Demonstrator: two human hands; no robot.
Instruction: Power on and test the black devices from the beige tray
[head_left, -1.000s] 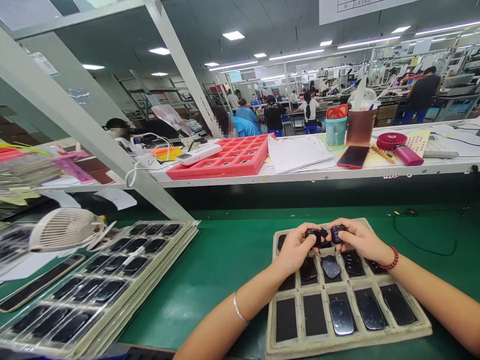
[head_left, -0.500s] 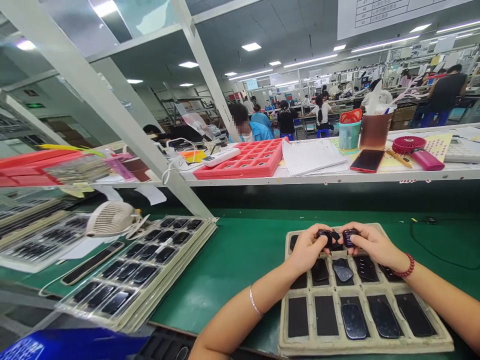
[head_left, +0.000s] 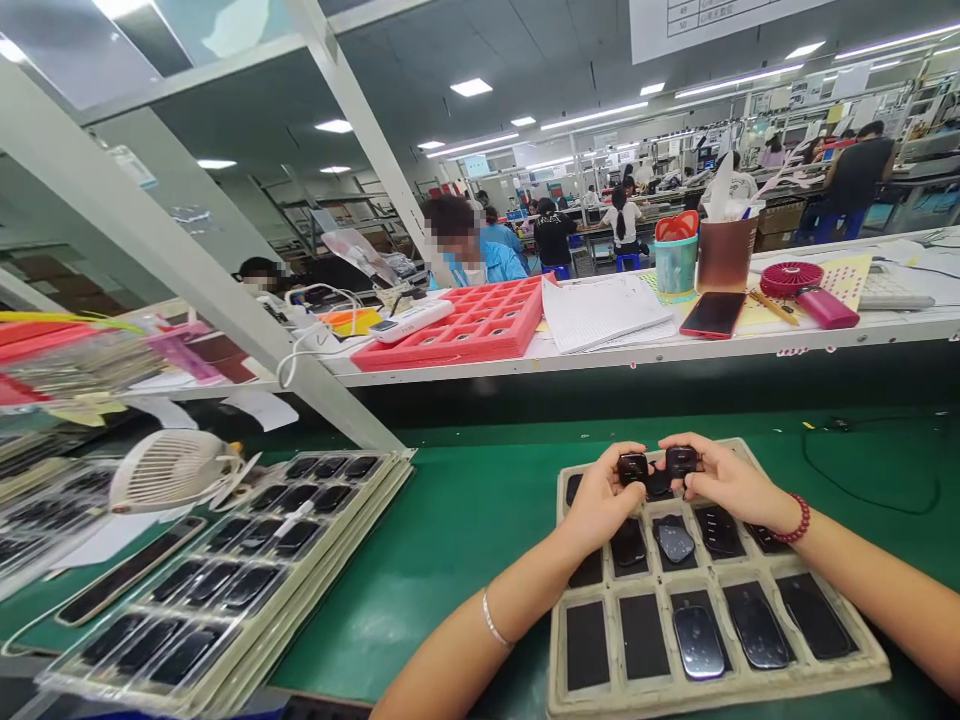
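My left hand [head_left: 606,502] pinches a small black smartwatch body [head_left: 632,468] between thumb and fingers. Close beside it, my right hand [head_left: 721,478] grips a second black smartwatch body [head_left: 681,461], its dark face towards me with faint marks on it. Both are held above the far edge of a beige compartment tray [head_left: 614,640]. In the near row lie several dark rounded watch screens [head_left: 699,640], and two compartments at its left show only black lining. Further dark pieces [head_left: 673,538] sit in the row behind; my hands and forearms partly cover that area.
Stacked trays of watch pieces [head_left: 300,570] stand on the green bench [head_left: 420,560] at left, near a white fan [head_left: 169,470] and a phone [head_left: 131,572]. The shelf above holds a red foam tray [head_left: 457,340], papers [head_left: 600,310] and a red phone [head_left: 712,314]. People sit beyond.
The watch body in my right hand has turned, and its lit text has given way to a darker face. My hands have drawn slightly apart. The whole view has shifted.
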